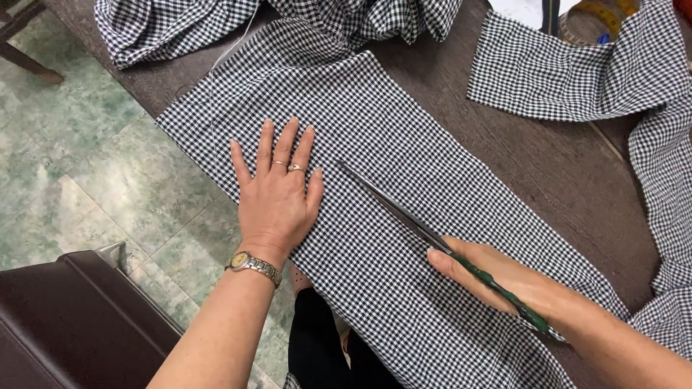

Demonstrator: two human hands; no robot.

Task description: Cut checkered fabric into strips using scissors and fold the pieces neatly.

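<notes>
Black-and-white gingham cloth (404, 216) is pinned flat by the open left hand (277, 198), while long green-handled scissors (432, 238), held in the right hand's (504, 281) grip, are angled far-left along its length.

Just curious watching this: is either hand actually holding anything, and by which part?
The right hand holds scissors by the green handles. The left hand only presses flat on the checked fabric.

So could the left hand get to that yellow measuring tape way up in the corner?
Probably not from where it lies. The left hand is flat on the checked cloth, and the yellow measuring tape sits far across the table, partly tucked behind another cloth piece. Nothing blocks the way; it looks too far.
</notes>
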